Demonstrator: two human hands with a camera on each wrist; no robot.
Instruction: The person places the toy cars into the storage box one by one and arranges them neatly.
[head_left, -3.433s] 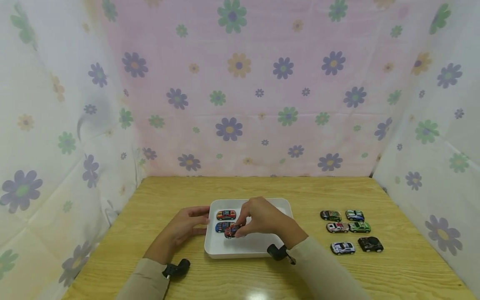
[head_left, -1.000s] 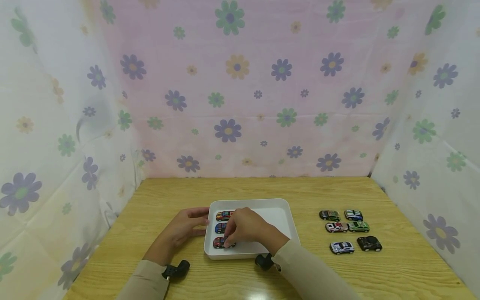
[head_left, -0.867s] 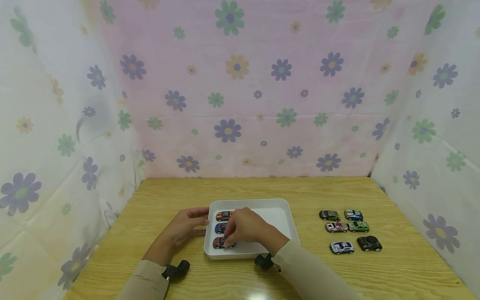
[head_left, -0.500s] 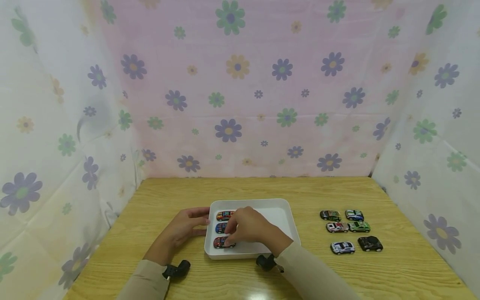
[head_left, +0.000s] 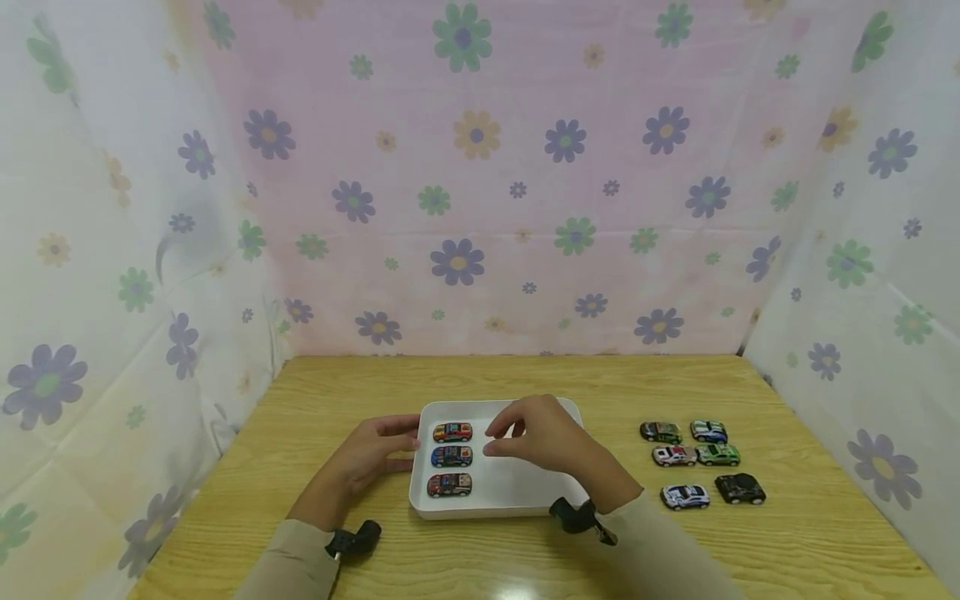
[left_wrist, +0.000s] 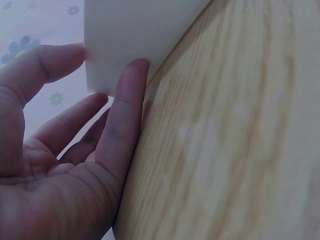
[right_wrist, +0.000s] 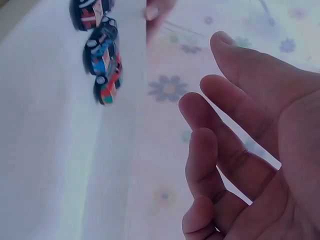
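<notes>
A white tray [head_left: 517, 498] lies on the table, with three toy cars along its left side: a red and yellow one [head_left: 452, 432] at the back, a blue one [head_left: 452, 456] in the middle and a dark red one [head_left: 450, 485] in front. My left hand [head_left: 369, 454] touches the tray's left wall with extended fingers [left_wrist: 120, 115], as the left wrist view shows up close. Over the tray, right of the cars, hovers my right hand [head_left: 543, 433]. Its thumb and fingers are apart, holding nothing; the right wrist view also shows the hand [right_wrist: 250, 150] without anything in it.
Several more toy cars stand on the wooden table [head_left: 525, 550] right of the tray, among them a white one [head_left: 685, 497], a green one [head_left: 718, 454] and a black one [head_left: 740, 488]. A flowered cloth [head_left: 510, 208] encloses the back and sides.
My right hand set the dark red car down in front of the blue one, let go of it and moved up and right. My left hand has stayed at the tray.
</notes>
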